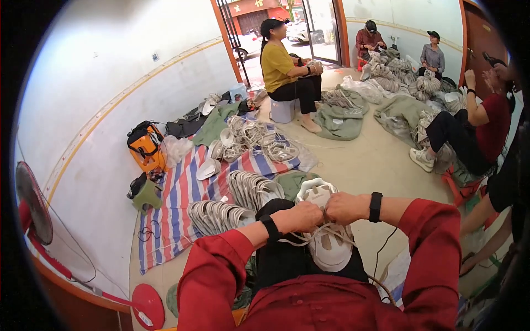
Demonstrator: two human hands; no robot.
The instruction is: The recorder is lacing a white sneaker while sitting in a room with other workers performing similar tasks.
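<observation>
A white shoe upper (331, 251) with cut-out openings lies across my thighs, its rounded end pointing away from me. Above its middle, my left hand (303, 216) and my right hand (343, 208) are closed close together, knuckles up. Both pinch a pale shoelace (291, 241), whose loose lengths trail to either side over the upper. My fingertips are partly hidden by the hands themselves. Just beyond my left knee, two rows of nested pale shoe uppers (218, 217) rest near the striped sheet.
A striped plastic sheet (178, 220) carries a heap of laced uppers (251, 138). A standing fan (34, 201) and a green stool (146, 197) are at left. A person in yellow (279, 66) sits ahead on a stool; others sit at right among bundles (428, 85).
</observation>
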